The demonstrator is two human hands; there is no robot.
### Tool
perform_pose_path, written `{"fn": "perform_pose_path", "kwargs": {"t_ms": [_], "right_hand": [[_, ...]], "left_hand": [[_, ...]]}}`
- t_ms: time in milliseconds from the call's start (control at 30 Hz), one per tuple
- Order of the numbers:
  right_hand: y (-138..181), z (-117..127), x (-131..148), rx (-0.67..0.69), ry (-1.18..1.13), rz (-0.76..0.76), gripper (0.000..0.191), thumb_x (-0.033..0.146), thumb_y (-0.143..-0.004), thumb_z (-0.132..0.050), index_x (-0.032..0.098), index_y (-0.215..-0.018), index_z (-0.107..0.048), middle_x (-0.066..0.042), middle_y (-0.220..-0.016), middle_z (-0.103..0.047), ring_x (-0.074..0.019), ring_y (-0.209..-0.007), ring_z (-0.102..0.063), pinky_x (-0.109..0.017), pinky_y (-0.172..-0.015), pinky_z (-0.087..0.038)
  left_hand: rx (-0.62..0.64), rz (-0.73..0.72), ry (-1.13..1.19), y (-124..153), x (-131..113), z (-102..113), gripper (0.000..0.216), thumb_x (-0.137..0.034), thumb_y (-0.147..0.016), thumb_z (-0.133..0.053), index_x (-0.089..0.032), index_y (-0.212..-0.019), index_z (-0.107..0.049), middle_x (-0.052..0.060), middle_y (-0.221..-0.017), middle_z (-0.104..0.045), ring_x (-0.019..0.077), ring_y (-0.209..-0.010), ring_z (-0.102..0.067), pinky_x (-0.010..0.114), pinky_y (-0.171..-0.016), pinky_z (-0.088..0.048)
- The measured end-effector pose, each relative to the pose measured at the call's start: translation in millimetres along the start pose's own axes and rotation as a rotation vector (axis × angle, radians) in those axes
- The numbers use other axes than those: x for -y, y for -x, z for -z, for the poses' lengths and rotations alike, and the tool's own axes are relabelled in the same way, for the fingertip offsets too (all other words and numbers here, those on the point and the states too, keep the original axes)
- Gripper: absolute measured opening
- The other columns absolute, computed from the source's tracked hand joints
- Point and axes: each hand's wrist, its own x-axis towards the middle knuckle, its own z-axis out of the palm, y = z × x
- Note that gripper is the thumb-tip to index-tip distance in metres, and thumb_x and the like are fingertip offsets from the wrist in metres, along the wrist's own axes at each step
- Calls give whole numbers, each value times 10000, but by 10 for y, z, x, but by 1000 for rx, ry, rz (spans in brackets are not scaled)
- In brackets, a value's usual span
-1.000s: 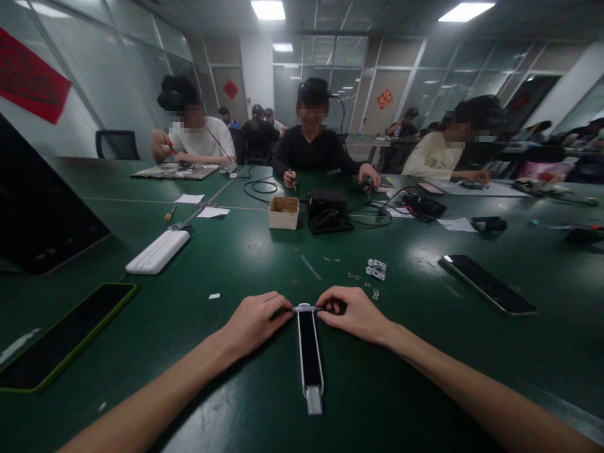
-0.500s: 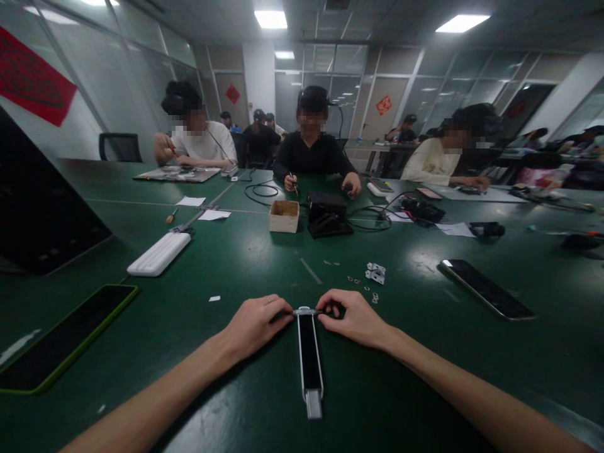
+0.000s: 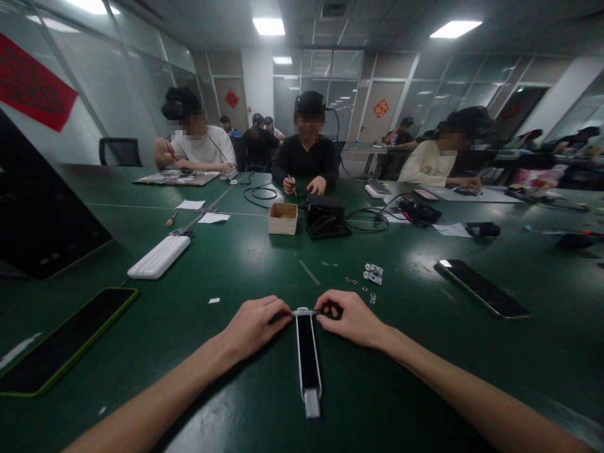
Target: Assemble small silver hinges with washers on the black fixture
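Observation:
A long narrow piece with a white frame and a black middle (image 3: 309, 355) lies on the green table, its pale block end (image 3: 312, 404) towards me. Across its far end runs a short grey metal rod (image 3: 304, 313). My left hand (image 3: 255, 324) is closed, thumb and fingertips pinching the rod's left end. From the other side, my right hand (image 3: 352, 319) pinches the right end, where a small dark bit shows at the fingertips. Exactly what this bit is, I cannot make out. Beyond my right hand are a silver metal bracket (image 3: 374, 274) and several small metal rings (image 3: 365, 289).
Phones lie at left (image 3: 66, 343) and right (image 3: 482, 288). A white power bank (image 3: 159, 257) and a dark screen (image 3: 42, 207) stand left. Farther off are an open cardboard box (image 3: 282, 219), a black stand (image 3: 329, 217), cables and several people at work.
My two hands keep their pinch on the rod with hardly any movement. The view has shifted slightly. Across the table, a person's hand has moved inward towards their other hand.

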Motion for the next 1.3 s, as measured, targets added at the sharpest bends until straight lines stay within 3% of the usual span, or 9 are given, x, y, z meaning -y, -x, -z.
{"fn": "perform_pose_path", "kwargs": {"t_ms": [1300], "right_hand": [[9, 24, 66, 16, 13, 23, 147, 279, -815, -629, 170, -908, -664, -12, -820, -626, -118, -663, -524, -233, -569, -429]], "left_hand": [[15, 16, 7, 7, -3, 14, 73, -180, -886, -574, -179, -921, -638, 9, -802, -640, 134, -657, -607, 211, -574, -461]]}}
